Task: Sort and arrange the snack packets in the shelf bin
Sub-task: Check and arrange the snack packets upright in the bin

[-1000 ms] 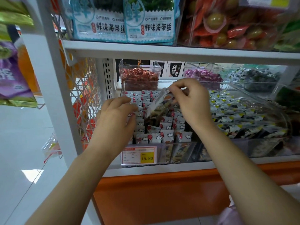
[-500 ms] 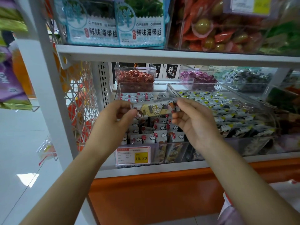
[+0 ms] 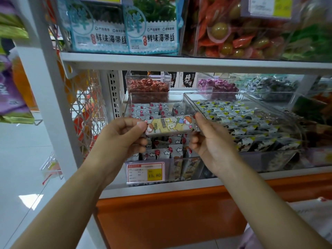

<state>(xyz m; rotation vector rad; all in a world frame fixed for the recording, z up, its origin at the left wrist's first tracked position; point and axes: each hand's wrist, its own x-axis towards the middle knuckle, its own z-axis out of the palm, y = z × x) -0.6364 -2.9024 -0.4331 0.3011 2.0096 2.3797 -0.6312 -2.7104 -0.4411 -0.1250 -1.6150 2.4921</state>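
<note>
Both hands — left hand (image 3: 122, 139), right hand (image 3: 213, 144) — pinched one snack packet (image 3: 170, 125) by its ends above the clear bin (image 3: 154, 97). Rear rows stood neat — front packets looked jumbled, this one unplaced.

Two hands (image 3: 122, 139) (image 3: 213, 144), one held packet (image 3: 170, 124), one price tag (image 3: 145, 172), two seaweed bags (image 3: 97, 27) (image 3: 152, 27)

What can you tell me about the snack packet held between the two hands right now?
The snack packet is a long, narrow bar-shaped pack in a glossy, pale yellow wrapper printed with cartoon figures and dark lettering. It lies nearly level, its right end slightly higher, printed face toward the camera. The left hand pinches its left end and the right hand grips its right end. It is held in front of the clear bin, above the cloud-printed packets, touching only the hands.
</note>
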